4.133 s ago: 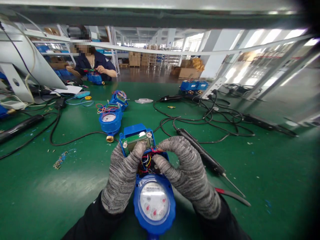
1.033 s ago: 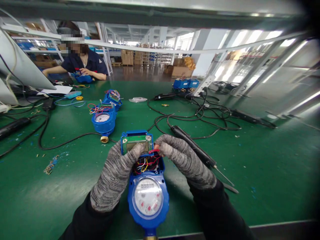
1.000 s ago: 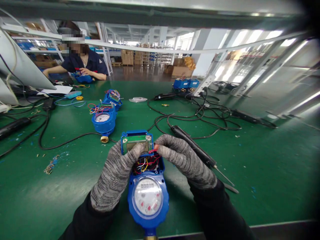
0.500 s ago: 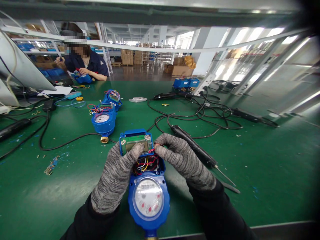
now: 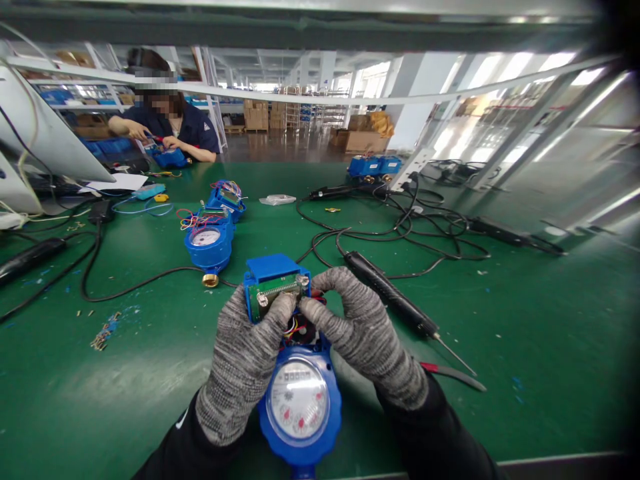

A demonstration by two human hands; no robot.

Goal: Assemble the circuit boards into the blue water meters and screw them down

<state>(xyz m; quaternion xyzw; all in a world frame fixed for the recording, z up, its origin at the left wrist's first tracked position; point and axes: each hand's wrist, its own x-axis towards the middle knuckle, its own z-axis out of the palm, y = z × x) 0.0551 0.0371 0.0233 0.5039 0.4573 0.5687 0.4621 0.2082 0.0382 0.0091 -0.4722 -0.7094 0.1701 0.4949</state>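
Note:
A blue water meter (image 5: 300,400) with a round dial lies in front of me, its wire compartment (image 5: 300,331) open. Above the compartment its blue lid (image 5: 273,267) is raised and tilted, carrying a green circuit board (image 5: 260,293). My gloved left hand (image 5: 245,360) is closed around the lid's left side, thumb across the board. My gloved right hand (image 5: 360,327) is closed at the lid's right corner, thumb low on the board and index finger at the side. Red wires (image 5: 318,297) show between that thumb and finger; the exact pinch point is partly hidden.
Another opened meter (image 5: 207,247) stands to the left, with loose wires. A black soldering iron (image 5: 393,293) and a red-handled tool (image 5: 455,375) lie at right near tangled cables (image 5: 400,230). Small screws (image 5: 105,332) lie left. A co-worker (image 5: 175,127) handles a blue meter across the table.
The lid has tipped, showing more of its blue top edge. My right thumb has moved left onto the board's lower corner. The co-worker has brought both hands together at their meter.

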